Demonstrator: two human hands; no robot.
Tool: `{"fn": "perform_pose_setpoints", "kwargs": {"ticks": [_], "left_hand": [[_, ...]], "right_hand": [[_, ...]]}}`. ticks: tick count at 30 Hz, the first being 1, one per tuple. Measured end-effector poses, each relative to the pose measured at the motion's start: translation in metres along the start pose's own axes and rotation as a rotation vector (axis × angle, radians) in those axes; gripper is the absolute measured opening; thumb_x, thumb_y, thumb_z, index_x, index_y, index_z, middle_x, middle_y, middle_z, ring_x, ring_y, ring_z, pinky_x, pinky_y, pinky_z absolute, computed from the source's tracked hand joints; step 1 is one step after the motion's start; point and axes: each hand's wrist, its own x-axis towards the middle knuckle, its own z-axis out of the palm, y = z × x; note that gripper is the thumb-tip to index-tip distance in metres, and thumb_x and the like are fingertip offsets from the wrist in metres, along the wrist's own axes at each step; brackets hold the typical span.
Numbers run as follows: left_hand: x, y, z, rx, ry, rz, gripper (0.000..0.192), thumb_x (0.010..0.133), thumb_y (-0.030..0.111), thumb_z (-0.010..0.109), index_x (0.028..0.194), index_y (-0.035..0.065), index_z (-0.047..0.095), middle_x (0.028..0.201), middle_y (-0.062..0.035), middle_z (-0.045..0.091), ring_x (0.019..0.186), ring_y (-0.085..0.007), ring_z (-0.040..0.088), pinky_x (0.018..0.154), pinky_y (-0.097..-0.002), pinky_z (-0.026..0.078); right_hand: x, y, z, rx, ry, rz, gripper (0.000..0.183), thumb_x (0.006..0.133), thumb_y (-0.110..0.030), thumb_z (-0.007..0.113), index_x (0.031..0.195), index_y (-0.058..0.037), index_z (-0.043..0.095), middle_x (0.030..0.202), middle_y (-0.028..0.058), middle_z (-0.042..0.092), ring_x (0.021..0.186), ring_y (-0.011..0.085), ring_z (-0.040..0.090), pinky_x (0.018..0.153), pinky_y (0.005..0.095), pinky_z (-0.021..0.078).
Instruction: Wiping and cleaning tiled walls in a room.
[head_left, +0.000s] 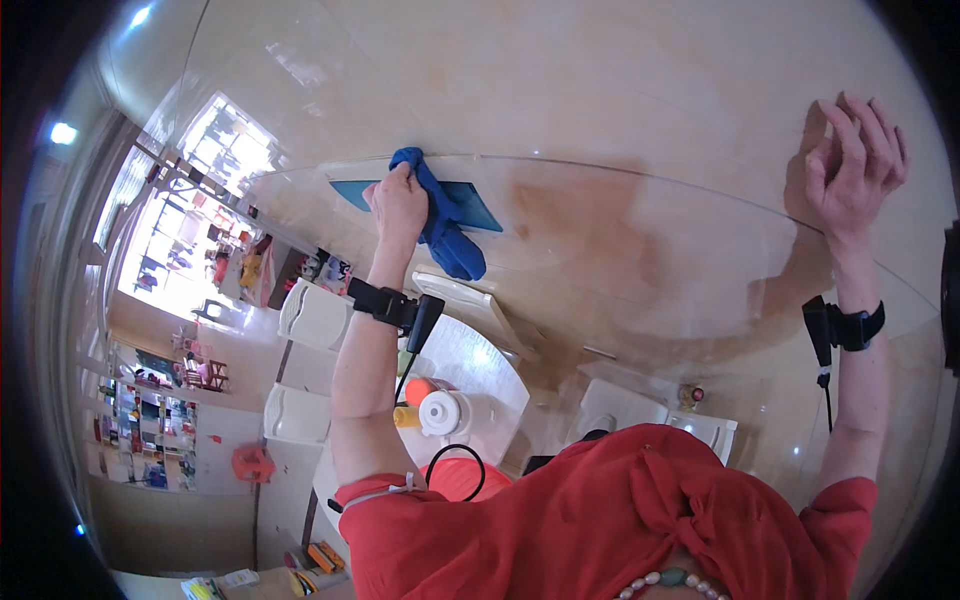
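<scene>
My left hand (399, 199) is closed around a bunched blue cloth (456, 247). The cloth lies across a flat teal panel (474, 204) on the glossy beige tiled wall (570, 90), and its lower end hangs down past the panel. Cloth and hand hide the panel's middle. On the far right, my right hand (855, 169) is raised at the tiles with fingers loosely bent and nothing in it. Its shadow falls beside it; whether the fingertips touch the wall, I cannot tell. Both wrists wear black straps with a small device.
Below the left arm stands a round table (480, 345) bearing a white jug (441, 414) and an orange-lidded container (420, 391). White chairs (315, 315) are around it. A white plastic stool (615, 405) is by the wall. A red basket (253, 463) sits farther left.
</scene>
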Motion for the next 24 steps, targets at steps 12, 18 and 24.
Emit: {"fn": "perform_pose_setpoints", "kwargs": {"ticks": [12,18,24], "left_hand": [[-0.028,0.060,-0.006,-0.245,-0.039,0.033,0.015,0.087,0.013,0.052,0.077,0.0039,0.059,0.064,-0.0194,0.060,0.071,-0.0375,0.060,0.079,-0.0386,0.040],[-0.061,0.087,-0.008,-1.246,-0.382,-0.276,0.018,0.092,0.010,0.050,0.100,0.0009,0.064,0.093,-0.0092,0.068,0.090,-0.0209,0.064,0.089,-0.0310,0.043],[-0.080,0.075,-0.002,-1.999,-0.614,-0.500,0.028,0.092,0.007,0.049,0.119,0.0006,0.057,0.117,-0.0103,0.063,0.109,-0.0187,0.058,0.097,-0.0314,0.041]], "right_hand": [[0.004,-0.009,0.000,0.037,0.004,0.040,0.041,0.076,-0.017,0.060,0.116,-0.0253,0.058,0.123,-0.0053,0.053,0.121,0.0169,0.045,0.105,0.0401,0.0257],[0.006,-0.012,0.000,-0.008,0.003,0.053,0.042,0.076,-0.015,0.059,0.117,-0.0238,0.058,0.123,-0.0032,0.052,0.121,0.0174,0.046,0.104,0.0398,0.0278],[0.009,-0.014,0.001,0.035,0.086,-0.009,0.043,0.070,-0.014,0.051,0.113,-0.0079,0.056,0.122,0.0142,0.050,0.123,0.0336,0.040,0.108,0.0531,0.0221]]}}
